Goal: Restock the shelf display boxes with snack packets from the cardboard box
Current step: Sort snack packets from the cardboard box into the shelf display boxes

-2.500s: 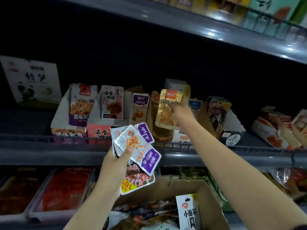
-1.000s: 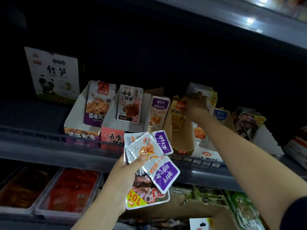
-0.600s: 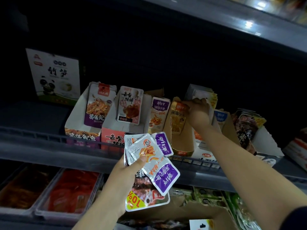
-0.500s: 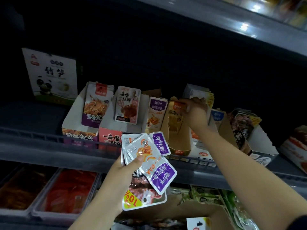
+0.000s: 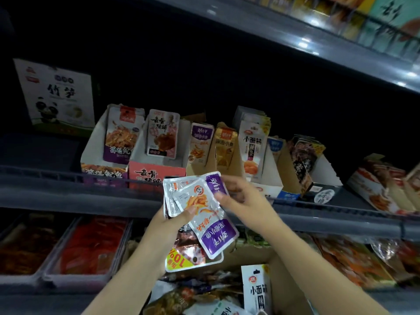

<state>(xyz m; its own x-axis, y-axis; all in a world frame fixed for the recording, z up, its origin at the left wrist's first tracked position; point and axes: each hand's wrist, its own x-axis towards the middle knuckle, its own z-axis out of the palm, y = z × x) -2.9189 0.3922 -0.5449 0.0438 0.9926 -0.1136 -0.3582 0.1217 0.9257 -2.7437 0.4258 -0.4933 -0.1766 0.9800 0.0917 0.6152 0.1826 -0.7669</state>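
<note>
Step in hand: picking the next packet off the hand-held stack for shelving.

Left hand [image 5: 172, 226] clamps a fanned stack of snack packets [image 5: 200, 214], thumb pressed across the front of the top one. The stack hangs in front of the shelf rail [image 5: 68, 192], above the cardboard box [image 5: 284, 289].

Right hand [image 5: 241, 198] is at the stack's upper right edge, fingertips [image 5: 219, 197] touching the top purple-and-silver packet [image 5: 211, 221]. Whether it has pinched yet I cannot tell; the fingers are curled, not spread.

Count in the stack: at least three purple-and-silver packets fanned, plus one darker packet with a yellow "100%" corner [image 5: 181, 260] behind (more may be hidden).

Display boxes in a row on the shelf: roughly seven showing, the right-hand ones too blurred to count for certain. The matching purple-topped packet [image 5: 201, 144] stands in the third box from the left, just beside the gold packet [image 5: 225, 146].

Next move, in my judgement: peel one purple packet free without dragging its neighbours, turn it upright (it sits upside down in the hand), and slot it in front of the matching one.

More stock lies in the cardboard box, including one upright white packet [image 5: 256, 287].
</note>
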